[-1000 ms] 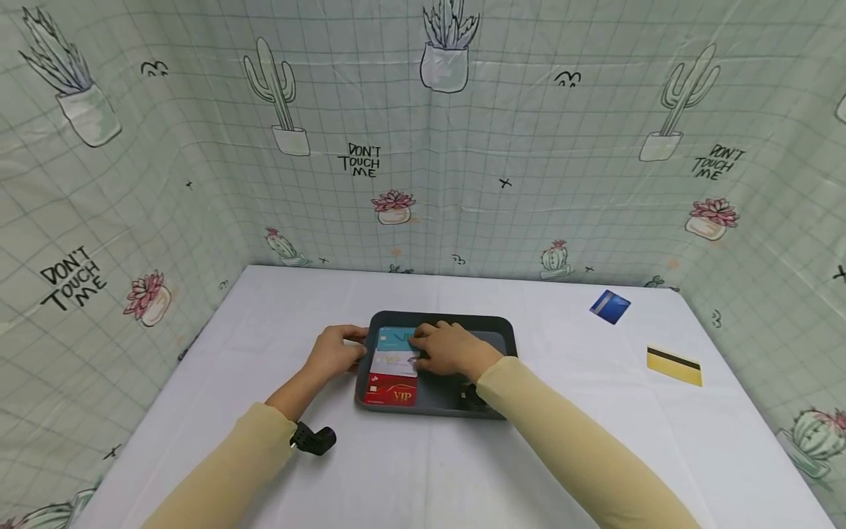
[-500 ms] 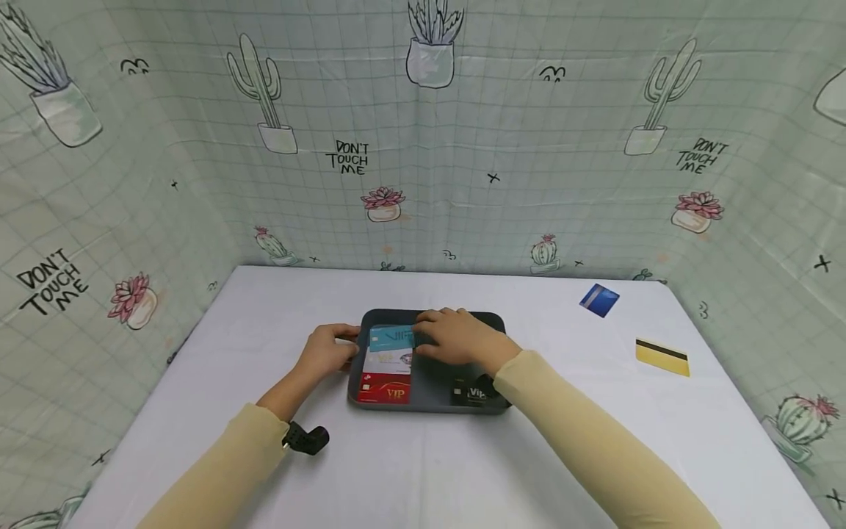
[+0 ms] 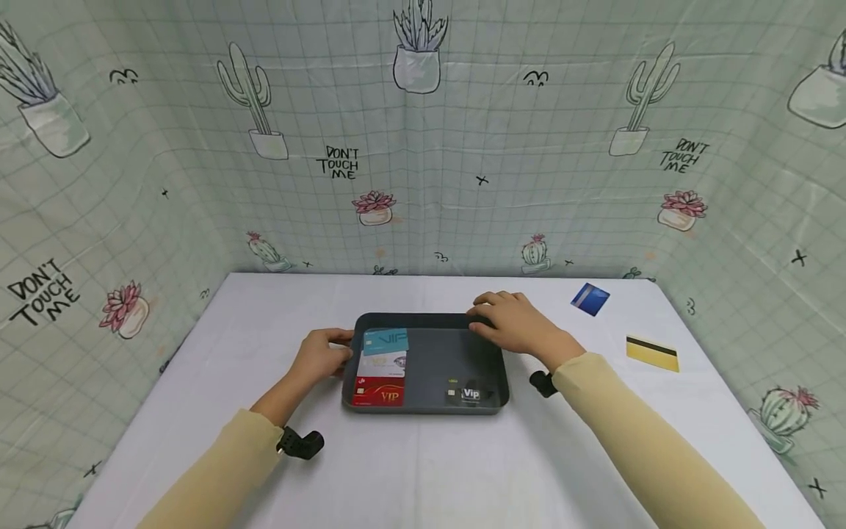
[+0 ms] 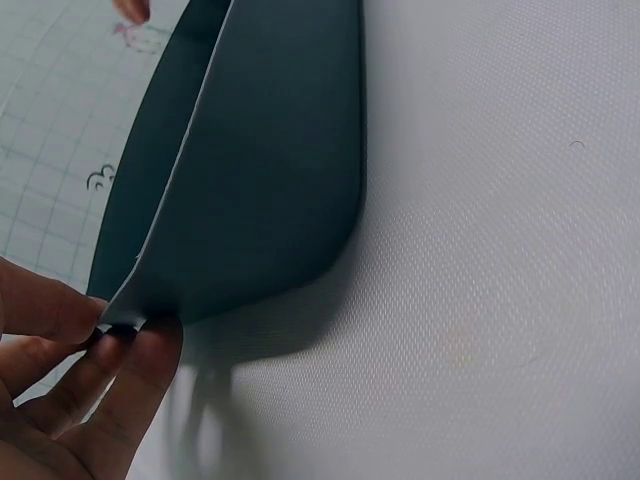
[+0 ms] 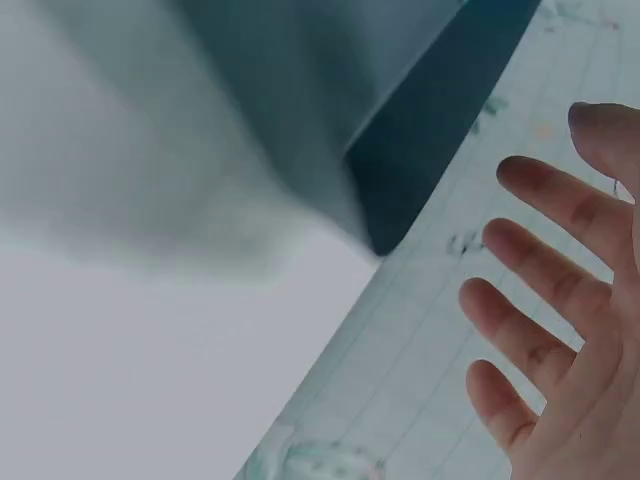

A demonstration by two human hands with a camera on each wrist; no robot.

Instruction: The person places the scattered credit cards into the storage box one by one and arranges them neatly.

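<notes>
A dark grey tray [image 3: 429,410] lies on the white table. Along its left side sit a teal VIP card [image 3: 386,341], a white card [image 3: 381,364] and a red VIP card [image 3: 379,391], overlapping in a column. A black Vip card [image 3: 471,393] lies in the tray's lower right. My left hand [image 3: 319,358] pinches the tray's left rim between thumb and fingers, clearly seen in the left wrist view. Over the tray's upper right corner hovers my right hand [image 3: 518,323]; its fingers [image 5: 540,265] are spread and hold nothing in the right wrist view.
To the right of the tray, a blue card [image 3: 590,299] lies near the table's back edge. A gold card [image 3: 652,354] with a black stripe is nearer the right edge. Patterned cloth [image 3: 436,184] hangs behind and at both sides.
My right hand has left the teal card and moved right to the tray's right corner, uncovering the black card. The teal card has shifted slightly. My left hand stays at the rim.
</notes>
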